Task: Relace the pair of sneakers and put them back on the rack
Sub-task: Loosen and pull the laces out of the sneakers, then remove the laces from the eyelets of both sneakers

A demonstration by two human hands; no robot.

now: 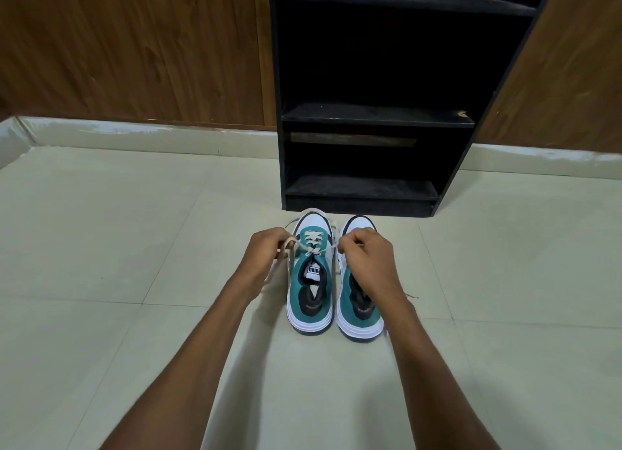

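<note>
Two teal, white and black sneakers stand side by side on the floor, toes toward the rack. The left sneaker (311,277) has a cream lace (313,242) threaded through its front eyelets. My left hand (267,256) grips one lace end at the shoe's left side, with a loop of lace trailing below the fingers. My right hand (367,259) pinches the other end and lies over the right sneaker (358,315), hiding its lacing area. Both lace ends are pulled taut sideways.
A black shoe rack (375,119) with several bare shelves stands just beyond the shoes against a wood-panelled wall (134,52). Pale floor tiles (101,247) spread to both sides. A thin dark thread (411,295) lies right of the right sneaker.
</note>
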